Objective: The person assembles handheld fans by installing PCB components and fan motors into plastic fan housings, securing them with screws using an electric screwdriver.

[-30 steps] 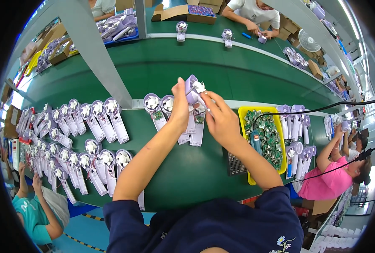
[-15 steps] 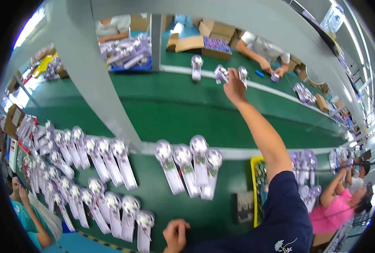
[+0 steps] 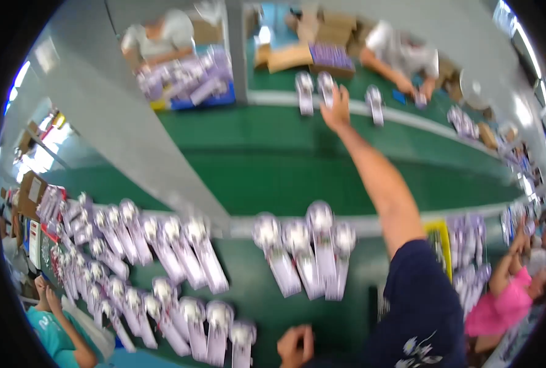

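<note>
My right arm stretches across the green bench. At the far ledge my right hand (image 3: 336, 112) is closed about the lower handle of a lavender handheld fan housing (image 3: 326, 84); the fingers cover part of the handle, and motion blurs them. A second fan housing (image 3: 305, 92) stands close on its left, a third (image 3: 374, 104) farther right. Near the lower edge, my left hand (image 3: 295, 346) is curled, with nothing visible in it. Between the hands, several fan housings with round white centres (image 3: 320, 245) lie side by side on the near bench.
Rows of similar housings (image 3: 193, 325) fill the near left. A slanting grey post (image 3: 144, 135) crosses the left side. A yellow bin (image 3: 439, 248) sits beyond my right sleeve. Across the bench, a person's hands (image 3: 412, 89) hold a small part beside a blue object. Other people sit left and right.
The fan housing at my right hand has gone from tilted to upright, close beside the left one and apart from the right one. The whole view has shifted, and my left hand remains curled.
</note>
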The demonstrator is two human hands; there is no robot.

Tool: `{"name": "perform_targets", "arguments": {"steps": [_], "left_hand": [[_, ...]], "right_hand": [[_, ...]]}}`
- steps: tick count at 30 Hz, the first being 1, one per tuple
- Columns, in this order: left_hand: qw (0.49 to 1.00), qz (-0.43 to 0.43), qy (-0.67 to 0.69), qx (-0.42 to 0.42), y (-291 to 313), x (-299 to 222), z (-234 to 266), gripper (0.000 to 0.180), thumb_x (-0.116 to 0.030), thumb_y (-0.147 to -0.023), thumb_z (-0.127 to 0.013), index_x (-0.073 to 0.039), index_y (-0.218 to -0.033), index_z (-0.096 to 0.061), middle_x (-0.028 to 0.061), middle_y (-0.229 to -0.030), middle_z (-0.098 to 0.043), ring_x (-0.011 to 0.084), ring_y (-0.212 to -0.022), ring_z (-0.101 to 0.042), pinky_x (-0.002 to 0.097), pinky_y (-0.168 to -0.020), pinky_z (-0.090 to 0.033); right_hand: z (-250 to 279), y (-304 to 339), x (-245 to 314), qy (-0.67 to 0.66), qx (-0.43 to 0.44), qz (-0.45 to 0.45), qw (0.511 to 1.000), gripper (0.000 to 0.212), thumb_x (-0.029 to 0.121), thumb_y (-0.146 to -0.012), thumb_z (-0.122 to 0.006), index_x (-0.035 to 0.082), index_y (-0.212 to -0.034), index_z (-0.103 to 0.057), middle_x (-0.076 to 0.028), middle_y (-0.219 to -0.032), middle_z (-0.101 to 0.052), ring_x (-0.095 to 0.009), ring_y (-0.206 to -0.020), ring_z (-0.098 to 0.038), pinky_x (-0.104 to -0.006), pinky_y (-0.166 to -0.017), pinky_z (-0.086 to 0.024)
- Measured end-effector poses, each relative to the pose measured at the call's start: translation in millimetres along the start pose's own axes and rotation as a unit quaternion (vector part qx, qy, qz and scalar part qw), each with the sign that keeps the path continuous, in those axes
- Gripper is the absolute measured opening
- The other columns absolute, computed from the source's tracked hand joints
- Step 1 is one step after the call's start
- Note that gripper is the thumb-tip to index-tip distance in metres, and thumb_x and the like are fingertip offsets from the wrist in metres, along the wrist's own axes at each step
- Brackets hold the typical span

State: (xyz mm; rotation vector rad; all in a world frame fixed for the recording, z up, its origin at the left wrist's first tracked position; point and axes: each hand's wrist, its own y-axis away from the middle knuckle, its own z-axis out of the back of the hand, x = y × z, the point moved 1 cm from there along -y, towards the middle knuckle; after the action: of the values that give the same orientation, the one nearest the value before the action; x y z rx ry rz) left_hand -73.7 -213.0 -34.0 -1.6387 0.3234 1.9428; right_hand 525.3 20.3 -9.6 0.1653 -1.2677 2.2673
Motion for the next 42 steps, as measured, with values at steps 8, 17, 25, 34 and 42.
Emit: {"name": "perform_targets", "arguments": {"steps": [8,17,25,34,42], "left_hand": [[0.993,-0.039,-0.058,-0.097,-54,-30,19,0.05,-0.005,-0.089,-0.062,0.003,-0.135,-0.044,0.0233,-0.141,-0.043,0.0365,-0.13,-0.04,0.044,-0.106,-0.033],[0.952,-0.083,-0.294,-0.027,-147,-7,-17,0.073,-0.025,-0.085,-0.068,0.004,-0.142,-0.035,0.0274,-0.147,-0.033,0.0434,-0.139,-0.03,0.057,-0.112,-0.025],[0.94,-0.101,-0.321,-0.051,-139,-7,-31,0.064,-0.015,-0.082,-0.065,0.006,-0.136,-0.039,0.0261,-0.145,-0.038,0.0439,-0.137,-0.033,0.0518,-0.11,-0.032],[0.934,-0.146,-0.316,-0.079,-143,3,-24,0.063,-0.006,-0.078,-0.06,0.002,-0.136,-0.038,0.0231,-0.13,-0.049,0.0428,-0.12,-0.048,0.0498,-0.099,-0.04],[0.915,-0.138,-0.378,-0.028,-138,3,-23,0.061,-0.012,-0.079,-0.063,-0.002,-0.136,-0.042,0.0205,-0.138,-0.044,0.0408,-0.126,-0.043,0.0495,-0.101,-0.038]], "right_hand": [[232,215,227,-0.076,0.235,-0.076,0.966,0.07,0.032,-0.089,-0.067,0.002,-0.145,-0.037,-0.03,-0.146,-0.034,-0.045,-0.134,-0.037,-0.0496,-0.111,-0.032],[246,276,264,0.088,0.325,-0.106,0.936,0.081,0.034,-0.082,-0.069,0.018,-0.151,-0.03,-0.022,-0.152,-0.024,-0.061,-0.134,-0.022,-0.0677,-0.095,-0.04],[243,260,245,0.036,0.411,-0.1,0.905,0.078,0.034,-0.081,-0.068,0.031,-0.15,-0.031,-0.013,-0.158,-0.012,-0.056,-0.141,-0.012,-0.0685,-0.101,-0.033],[250,269,235,0.017,0.323,-0.058,0.944,0.071,0.028,-0.083,-0.067,0.023,-0.147,-0.037,-0.013,-0.158,-0.014,-0.052,-0.14,-0.017,-0.0626,-0.102,-0.032],[251,261,251,0.057,0.346,-0.134,0.927,0.079,0.014,-0.078,-0.067,0.027,-0.148,-0.033,-0.015,-0.144,-0.03,-0.047,-0.116,-0.045,-0.0595,-0.082,-0.047]]}}
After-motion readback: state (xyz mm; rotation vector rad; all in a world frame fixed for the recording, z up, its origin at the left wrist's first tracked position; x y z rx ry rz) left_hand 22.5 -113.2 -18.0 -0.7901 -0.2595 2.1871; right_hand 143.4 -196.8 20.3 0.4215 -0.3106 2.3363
